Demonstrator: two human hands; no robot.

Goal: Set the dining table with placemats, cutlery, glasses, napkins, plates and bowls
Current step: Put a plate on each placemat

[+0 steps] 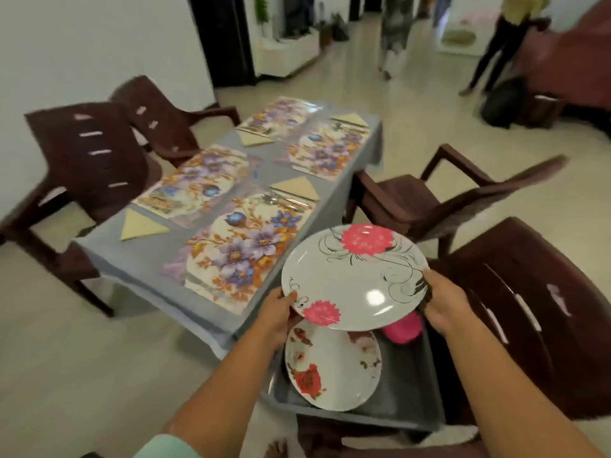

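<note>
Two hands used: left hand (279,312) and right hand (443,305) pinching opposite rims of pink-flowered plate (355,276), held in air above grey bin (406,401), just beside table (139,256). Risk judged: glossy plate slipped from rim-only grip; nearest placemat (238,252) shifted if plate slid on.

4 floral placemats (236,246) lie on the table, with 4 folded napkins (142,225). 2 plates (355,276) show at 5 o'clock, 4 brown chairs (96,160) around, 1 grey bin (410,391).

No readable text, labels or numbers anywhere.
</note>
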